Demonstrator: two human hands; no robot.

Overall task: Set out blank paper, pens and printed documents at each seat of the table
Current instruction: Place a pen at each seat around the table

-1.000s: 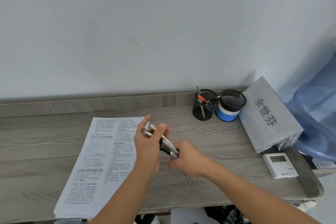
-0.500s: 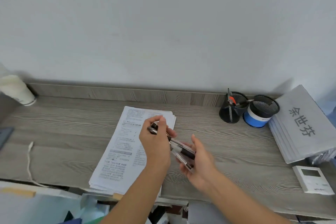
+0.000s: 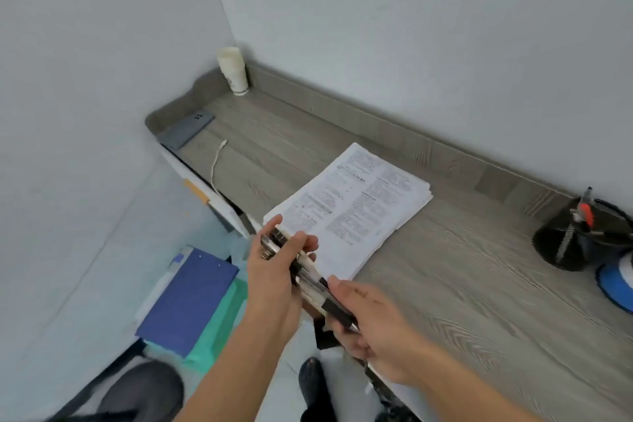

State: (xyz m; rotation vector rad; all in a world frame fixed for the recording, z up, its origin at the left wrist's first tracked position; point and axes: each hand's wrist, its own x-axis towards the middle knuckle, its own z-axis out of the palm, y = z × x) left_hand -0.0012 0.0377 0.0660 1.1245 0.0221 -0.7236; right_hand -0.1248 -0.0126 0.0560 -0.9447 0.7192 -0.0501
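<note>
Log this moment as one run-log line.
left hand: grips pens | right hand: holds their other end | printed documents: stacked on table, beside hands | stage: none laid by documents yet

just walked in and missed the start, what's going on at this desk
A person at a grey desk holds a bundle of pens in both hands: the left hand grips the far end and the right hand holds the near end. A stack of printed documents lies on the desk just beyond the hands, untouched. A black mesh pen holder stands at the far right.
</note>
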